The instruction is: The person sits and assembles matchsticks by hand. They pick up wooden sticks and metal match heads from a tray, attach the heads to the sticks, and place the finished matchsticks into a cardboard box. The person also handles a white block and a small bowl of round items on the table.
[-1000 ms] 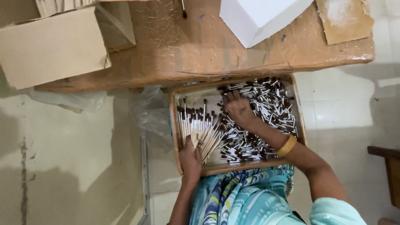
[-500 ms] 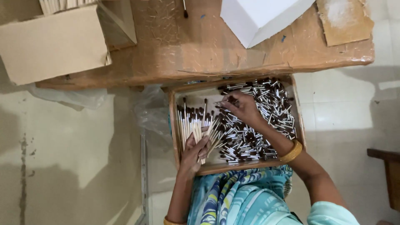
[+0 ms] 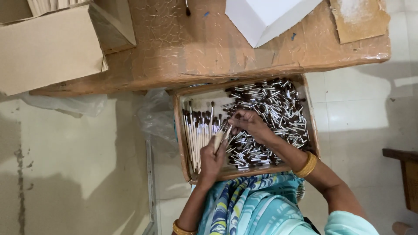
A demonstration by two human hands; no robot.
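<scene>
A pale tiled floor (image 3: 74,174) spreads below, marked with dark stains on its left side. A worn brown wooden table (image 3: 196,52) crosses the top of the view, its surface cracked. At the right edge stands part of a dark wooden stool (image 3: 407,174). Soft daylight falls evenly.

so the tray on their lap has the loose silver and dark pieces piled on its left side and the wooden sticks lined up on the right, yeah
Not quite: the sides are swapped. In the head view the tray has the wooden sticks lined up on its left side and the loose silver and dark pieces piled on the right. The left hand and right hand meet between them.
</scene>
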